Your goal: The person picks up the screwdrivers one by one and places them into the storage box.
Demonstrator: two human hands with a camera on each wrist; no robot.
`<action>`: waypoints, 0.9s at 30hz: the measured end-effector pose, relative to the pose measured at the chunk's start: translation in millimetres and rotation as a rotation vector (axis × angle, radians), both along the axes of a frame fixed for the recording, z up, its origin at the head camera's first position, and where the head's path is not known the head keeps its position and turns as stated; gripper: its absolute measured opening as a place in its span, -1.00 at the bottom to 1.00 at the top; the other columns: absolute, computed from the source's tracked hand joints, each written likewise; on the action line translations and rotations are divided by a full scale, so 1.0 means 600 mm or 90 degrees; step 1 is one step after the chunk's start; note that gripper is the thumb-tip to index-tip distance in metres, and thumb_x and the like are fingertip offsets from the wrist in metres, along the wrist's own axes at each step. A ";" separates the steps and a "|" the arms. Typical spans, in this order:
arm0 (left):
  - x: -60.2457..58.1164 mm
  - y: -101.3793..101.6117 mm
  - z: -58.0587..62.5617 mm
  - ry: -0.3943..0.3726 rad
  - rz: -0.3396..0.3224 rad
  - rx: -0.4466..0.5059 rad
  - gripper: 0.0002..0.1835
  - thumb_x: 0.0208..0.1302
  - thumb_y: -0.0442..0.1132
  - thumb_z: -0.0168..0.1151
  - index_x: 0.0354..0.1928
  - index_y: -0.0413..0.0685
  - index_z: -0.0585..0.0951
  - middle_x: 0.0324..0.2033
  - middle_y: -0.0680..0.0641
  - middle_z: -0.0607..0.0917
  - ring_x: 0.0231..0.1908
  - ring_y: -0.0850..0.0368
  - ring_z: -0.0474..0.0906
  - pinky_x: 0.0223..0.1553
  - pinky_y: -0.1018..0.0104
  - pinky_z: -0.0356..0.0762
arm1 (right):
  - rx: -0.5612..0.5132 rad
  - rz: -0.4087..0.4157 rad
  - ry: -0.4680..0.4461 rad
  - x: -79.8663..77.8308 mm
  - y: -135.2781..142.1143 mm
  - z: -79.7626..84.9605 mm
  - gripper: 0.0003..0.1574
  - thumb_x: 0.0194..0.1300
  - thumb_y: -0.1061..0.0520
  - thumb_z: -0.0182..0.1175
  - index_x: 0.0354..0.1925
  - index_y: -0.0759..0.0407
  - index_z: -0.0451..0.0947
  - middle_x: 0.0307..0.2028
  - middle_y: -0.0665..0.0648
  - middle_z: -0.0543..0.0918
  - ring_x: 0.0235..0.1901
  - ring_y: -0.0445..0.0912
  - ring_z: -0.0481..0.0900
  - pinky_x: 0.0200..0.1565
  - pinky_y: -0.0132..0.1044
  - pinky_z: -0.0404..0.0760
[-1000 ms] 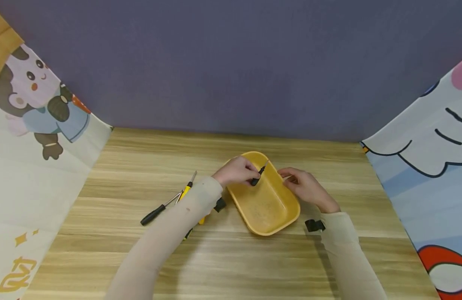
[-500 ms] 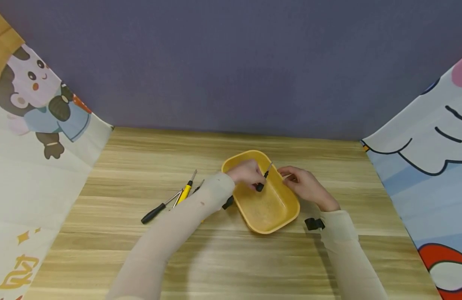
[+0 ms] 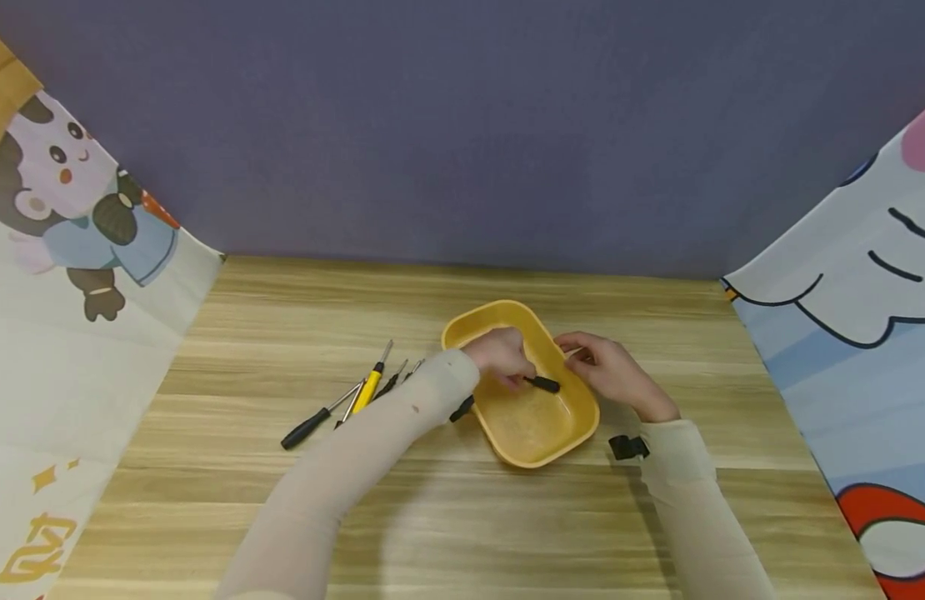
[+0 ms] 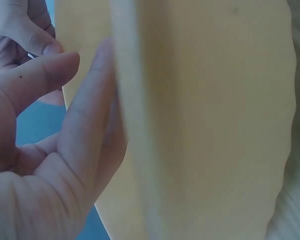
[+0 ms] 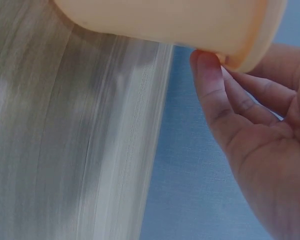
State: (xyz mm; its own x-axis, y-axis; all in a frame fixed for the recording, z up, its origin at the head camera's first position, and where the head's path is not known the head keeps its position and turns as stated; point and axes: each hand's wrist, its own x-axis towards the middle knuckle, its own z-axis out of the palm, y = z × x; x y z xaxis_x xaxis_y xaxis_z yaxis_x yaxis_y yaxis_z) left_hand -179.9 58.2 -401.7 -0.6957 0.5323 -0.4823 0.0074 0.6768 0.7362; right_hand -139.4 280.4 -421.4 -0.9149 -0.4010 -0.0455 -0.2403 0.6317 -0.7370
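My left hand [image 3: 503, 354] reaches into the yellow plastic basin [image 3: 522, 460]. Just beyond its fingers, a black screwdriver handle [image 3: 543, 384] lies inside the basin, with its shaft end hidden by the hand. In the left wrist view the thumb and fingers [image 4: 85, 115] are parted, with nothing showing between them, beside the basin's wall. On the far right side, my right hand [image 3: 612, 375] pinches the basin's rim, the fingertips tucked under it in the right wrist view [image 5: 210, 75].
Several screwdrivers lie left of the basin on the wooden table [image 3: 552, 533]: a black-handled one [image 3: 307, 428], a yellow-handled one [image 3: 370, 387] and others partly hidden behind the left sleeve [image 3: 372, 442]. A dark panel [image 3: 462, 150] stands along the table's back edge.
The left hand has moved right and lower into the basin and let go of the screwdriver, whose handle now points right. The right hand has stayed on the rim.
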 end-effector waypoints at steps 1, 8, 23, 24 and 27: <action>-0.001 -0.001 0.000 -0.003 0.001 0.003 -0.64 0.28 -0.30 0.30 -0.69 -0.18 0.50 -0.74 -0.04 0.54 -0.35 -0.12 0.75 -0.25 0.20 0.72 | 0.001 0.001 0.000 0.000 0.000 0.000 -0.55 0.44 0.33 0.13 0.27 0.28 0.49 0.10 0.28 0.62 -0.09 0.08 0.67 -0.09 -0.02 0.69; -0.004 -0.018 0.003 -0.019 0.003 0.061 -0.61 0.26 -0.31 0.27 -0.73 -0.14 0.45 -0.77 -0.02 0.47 -0.31 -0.22 0.73 -0.19 0.07 0.72 | 0.009 -0.004 0.001 -0.002 -0.002 0.002 -0.54 0.43 0.34 0.13 0.27 0.29 0.49 0.10 0.31 0.62 -0.10 0.09 0.67 -0.08 0.00 0.68; 0.021 -0.135 0.040 -0.031 0.074 0.189 -0.78 0.35 -0.26 0.29 -0.08 -0.29 0.66 -0.13 -0.20 0.70 -0.17 -0.14 0.68 -0.19 0.19 0.72 | 0.010 -0.003 0.003 -0.002 -0.003 0.001 -0.53 0.45 0.33 0.12 0.29 0.28 0.47 0.11 0.32 0.60 -0.06 0.10 0.65 -0.03 0.04 0.66; 0.025 -0.145 0.041 -0.034 0.088 0.194 -0.76 0.35 -0.25 0.30 -0.07 -0.29 0.64 -0.13 -0.20 0.69 -0.18 -0.13 0.68 -0.19 0.18 0.72 | 0.009 -0.003 0.003 -0.001 -0.003 0.001 -0.53 0.45 0.34 0.12 0.29 0.29 0.47 0.11 0.32 0.60 -0.06 0.10 0.65 -0.03 0.04 0.65; 0.037 -0.178 0.042 -0.036 0.122 0.210 -0.71 0.35 -0.24 0.31 -0.02 -0.31 0.60 -0.11 -0.25 0.66 -0.20 -0.11 0.69 -0.17 0.12 0.72 | 0.005 -0.002 0.004 0.000 -0.002 0.000 -0.53 0.44 0.34 0.13 0.28 0.29 0.48 0.11 0.32 0.60 -0.07 0.10 0.65 -0.03 0.05 0.65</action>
State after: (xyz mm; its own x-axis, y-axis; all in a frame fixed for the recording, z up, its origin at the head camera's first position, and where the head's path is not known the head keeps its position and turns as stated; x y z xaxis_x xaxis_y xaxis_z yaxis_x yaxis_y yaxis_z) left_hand -157.9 -48.8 -376.3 -0.7744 0.5285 -0.3478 -0.1435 0.3886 0.9102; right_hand -139.4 279.1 -421.6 -0.9165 -0.3979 -0.0424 -0.2430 0.6377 -0.7309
